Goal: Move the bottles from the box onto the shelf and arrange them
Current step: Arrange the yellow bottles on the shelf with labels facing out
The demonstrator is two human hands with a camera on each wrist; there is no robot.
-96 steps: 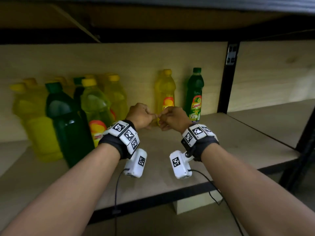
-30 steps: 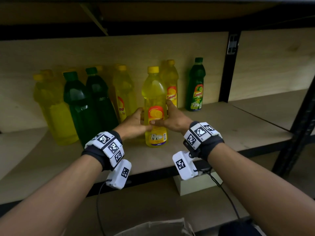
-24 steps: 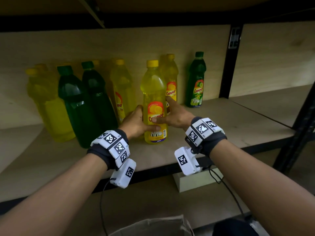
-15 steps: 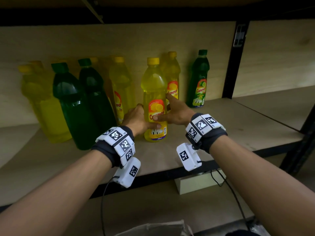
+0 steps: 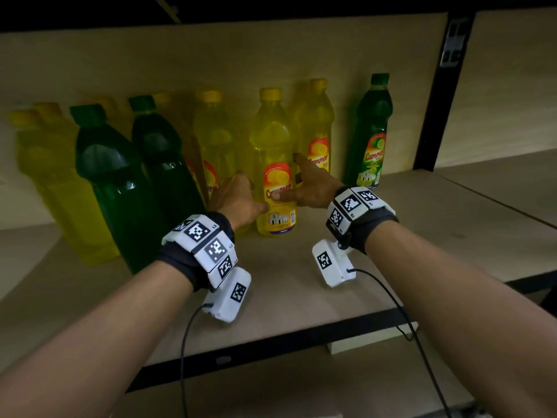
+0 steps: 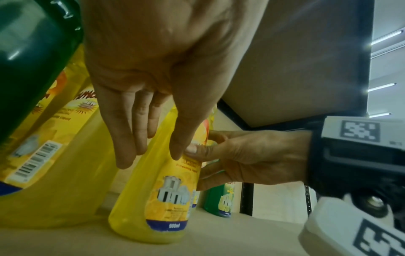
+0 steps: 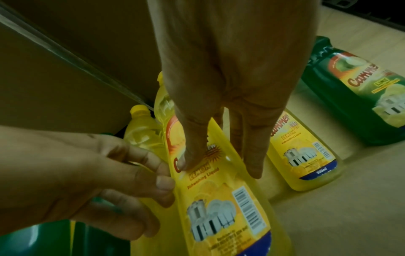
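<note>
Lemon dishwashing-liquid bottle (image 5: 275, 164) is stood upright on the shelf (image 5: 301, 297), long axis vertical, label turned to the front edge. It is clasped from both sides: left hand (image 5: 238, 197) on its left flank, right hand (image 5: 313, 188) on its right, thumb pressed on the label. Neither hand is nearer. Second lemon bottle (image 5: 316, 131) is set just behind-right, at the back edge; a short push back into line is judged next.

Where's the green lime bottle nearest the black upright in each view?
Head: green lime bottle stands right of centre, beside the black upright.
Left wrist: lower centre-right, only the bottle's base shows, under the right hand.
Right wrist: the bottle fills the upper right edge, label toward camera.
Shared landmark: the front yellow bottle, left of it in every picture.
</note>
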